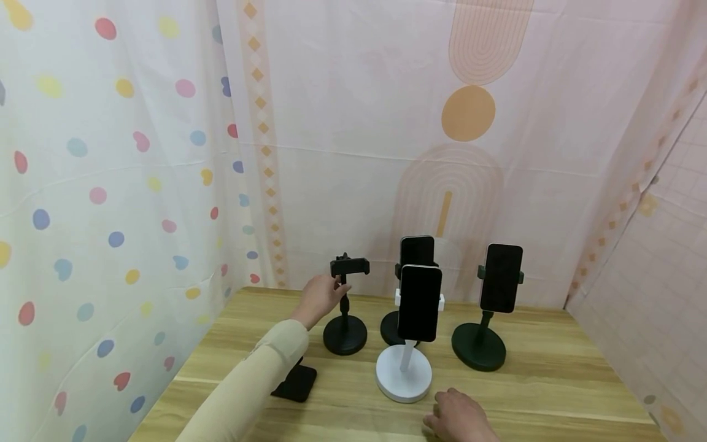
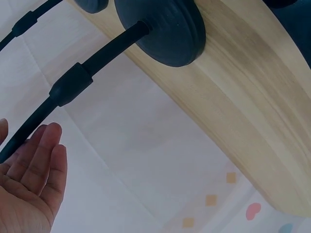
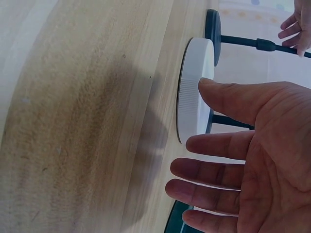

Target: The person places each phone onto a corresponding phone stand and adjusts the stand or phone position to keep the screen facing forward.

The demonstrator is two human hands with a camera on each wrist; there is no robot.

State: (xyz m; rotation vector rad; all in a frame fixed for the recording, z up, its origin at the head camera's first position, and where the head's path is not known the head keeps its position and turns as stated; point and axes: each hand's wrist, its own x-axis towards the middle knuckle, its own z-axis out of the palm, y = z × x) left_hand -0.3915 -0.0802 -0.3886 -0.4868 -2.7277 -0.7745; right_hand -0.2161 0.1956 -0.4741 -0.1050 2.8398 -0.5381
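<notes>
My left hand is at the pole of a black phone stand, just under its empty clamp. In the left wrist view, the fingers are loosely bent beside the pole, with the thumb apart at the frame's edge. My right hand holds nothing near the table's front, close to the round base of a white stand. Its fingers are spread and straight in the right wrist view. The white stand carries an upright black-screened phone.
Behind the white stand is another black stand with a phone. A dark green stand at the right holds a phone. A flat black object lies partly under my left forearm. Patterned curtains enclose the wooden table.
</notes>
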